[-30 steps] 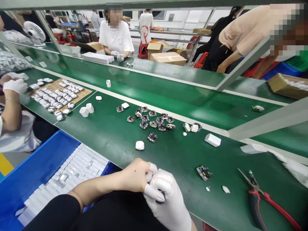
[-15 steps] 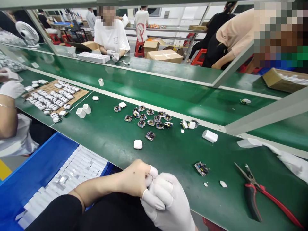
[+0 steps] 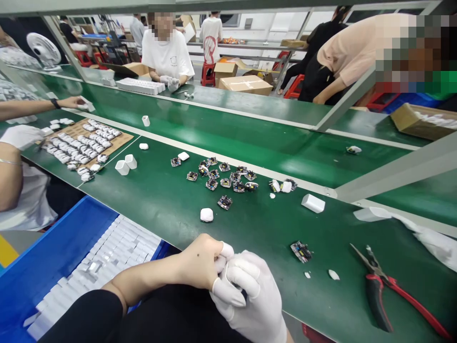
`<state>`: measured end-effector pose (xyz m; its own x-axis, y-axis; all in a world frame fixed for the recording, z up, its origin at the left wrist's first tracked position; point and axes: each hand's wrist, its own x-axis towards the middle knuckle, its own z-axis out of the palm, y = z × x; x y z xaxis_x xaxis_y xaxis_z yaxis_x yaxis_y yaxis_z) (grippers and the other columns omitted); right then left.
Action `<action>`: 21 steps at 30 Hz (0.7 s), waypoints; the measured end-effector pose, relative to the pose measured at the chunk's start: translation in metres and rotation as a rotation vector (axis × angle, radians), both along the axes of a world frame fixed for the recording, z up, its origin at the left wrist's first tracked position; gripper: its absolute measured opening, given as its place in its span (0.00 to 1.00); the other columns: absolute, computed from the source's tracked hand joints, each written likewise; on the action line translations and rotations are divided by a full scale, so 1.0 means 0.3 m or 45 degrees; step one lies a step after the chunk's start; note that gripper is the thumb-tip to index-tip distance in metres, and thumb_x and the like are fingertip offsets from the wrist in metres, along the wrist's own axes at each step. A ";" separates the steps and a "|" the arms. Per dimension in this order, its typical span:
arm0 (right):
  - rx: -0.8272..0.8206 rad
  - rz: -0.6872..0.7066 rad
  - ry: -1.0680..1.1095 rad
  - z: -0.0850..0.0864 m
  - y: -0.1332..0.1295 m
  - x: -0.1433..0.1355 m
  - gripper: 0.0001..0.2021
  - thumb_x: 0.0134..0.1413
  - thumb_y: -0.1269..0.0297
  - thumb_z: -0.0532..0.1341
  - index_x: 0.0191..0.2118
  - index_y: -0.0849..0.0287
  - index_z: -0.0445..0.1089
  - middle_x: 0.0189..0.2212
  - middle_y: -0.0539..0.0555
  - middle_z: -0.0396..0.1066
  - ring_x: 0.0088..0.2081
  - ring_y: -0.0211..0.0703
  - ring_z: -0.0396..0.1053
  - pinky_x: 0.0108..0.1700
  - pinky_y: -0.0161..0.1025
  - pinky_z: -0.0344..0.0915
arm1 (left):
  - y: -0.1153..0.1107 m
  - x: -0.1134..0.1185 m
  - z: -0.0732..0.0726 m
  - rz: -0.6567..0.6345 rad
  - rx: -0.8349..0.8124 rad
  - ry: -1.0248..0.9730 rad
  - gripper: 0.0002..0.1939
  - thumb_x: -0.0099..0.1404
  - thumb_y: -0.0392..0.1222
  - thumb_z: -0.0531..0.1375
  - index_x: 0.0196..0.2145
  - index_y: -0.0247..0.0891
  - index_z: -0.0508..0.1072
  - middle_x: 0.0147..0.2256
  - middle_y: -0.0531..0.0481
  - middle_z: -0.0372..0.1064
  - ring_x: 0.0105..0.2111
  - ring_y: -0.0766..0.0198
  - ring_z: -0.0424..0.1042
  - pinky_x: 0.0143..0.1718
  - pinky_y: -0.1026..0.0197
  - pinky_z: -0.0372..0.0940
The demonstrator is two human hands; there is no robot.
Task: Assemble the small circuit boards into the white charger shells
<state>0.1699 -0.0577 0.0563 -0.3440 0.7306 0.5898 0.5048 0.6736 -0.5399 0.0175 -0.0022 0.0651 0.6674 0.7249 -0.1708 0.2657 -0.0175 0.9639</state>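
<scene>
My left hand, with white covers on its fingertips, is closed against my gloved right hand at the table's near edge. Both sets of fingers curl around a small object that they mostly hide; only a pale edge and a dark spot show between them. Beyond them on the green table lie a white square cap and a single circuit board. Another board rests to the right, near small white fragments. Farther right are open pliers with red and black handles.
Several circuit boards cluster mid-table. White housings stand left; another lies right. A blue bin of white parts is at my left. Behind runs a green belt. A co-worker's gloved hand is beside a cardboard sheet.
My right hand's fingers have shifted and loosened a little, exposing a dark spot between them. At far left, a co-worker's arm now stretches toward the belt with a white piece.
</scene>
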 end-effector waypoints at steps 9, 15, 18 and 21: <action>-1.018 -0.190 0.892 -0.077 0.032 0.033 0.15 0.57 0.51 0.61 0.28 0.55 0.61 0.25 0.48 0.62 0.29 0.40 0.62 0.33 0.38 0.63 | 0.016 -0.025 -0.125 0.179 0.640 -0.023 0.39 0.54 0.61 0.66 0.59 0.39 0.67 0.47 0.42 0.72 0.33 0.62 0.70 0.37 0.59 0.67; -1.556 0.124 1.329 -0.050 0.037 0.009 0.21 0.56 0.42 0.58 0.41 0.56 0.72 0.35 0.54 0.68 0.35 0.44 0.65 0.35 0.40 0.67 | 0.013 -0.013 -0.135 0.261 0.662 -0.209 0.27 0.57 0.54 0.68 0.51 0.38 0.75 0.40 0.44 0.74 0.35 0.60 0.71 0.37 0.60 0.68; -1.598 0.177 1.393 -0.034 0.026 0.000 0.21 0.57 0.46 0.59 0.49 0.55 0.72 0.42 0.56 0.70 0.39 0.46 0.68 0.40 0.43 0.70 | 0.007 -0.014 -0.143 0.395 0.580 -0.237 0.34 0.53 0.64 0.66 0.48 0.34 0.77 0.28 0.50 0.67 0.27 0.65 0.62 0.30 0.61 0.62; -1.566 0.204 1.325 -0.034 0.019 0.001 0.21 0.59 0.47 0.59 0.52 0.54 0.71 0.44 0.56 0.71 0.42 0.47 0.69 0.43 0.45 0.70 | -0.002 -0.021 -0.144 0.413 0.565 -0.263 0.37 0.52 0.67 0.66 0.47 0.33 0.78 0.27 0.50 0.64 0.27 0.64 0.62 0.31 0.61 0.61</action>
